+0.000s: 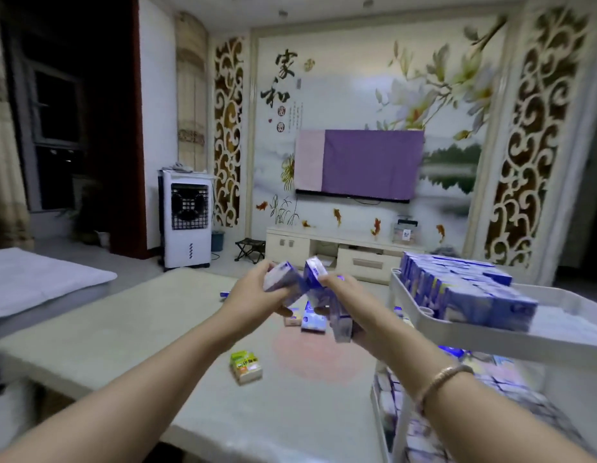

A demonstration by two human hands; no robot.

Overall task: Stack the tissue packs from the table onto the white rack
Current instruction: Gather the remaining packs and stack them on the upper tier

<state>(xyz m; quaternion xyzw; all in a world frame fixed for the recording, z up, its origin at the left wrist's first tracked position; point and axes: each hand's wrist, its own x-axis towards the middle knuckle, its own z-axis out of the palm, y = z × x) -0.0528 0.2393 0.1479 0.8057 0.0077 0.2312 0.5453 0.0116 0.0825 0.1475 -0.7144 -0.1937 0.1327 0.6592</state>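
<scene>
Left hand and right hand each gripped blue packs (blurred) above the table, left of the rack.

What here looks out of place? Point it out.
The green and orange pack on the table stands out: it lies alone, skewed, and its colours differ from the blue packs on the white rack. Both hands hold blue packs.

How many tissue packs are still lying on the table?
4 that I can see: a green pack nearest, a blue pack and a pale pack under the hands, and a blue sliver beyond the left wrist. The hands may hide more.
</scene>
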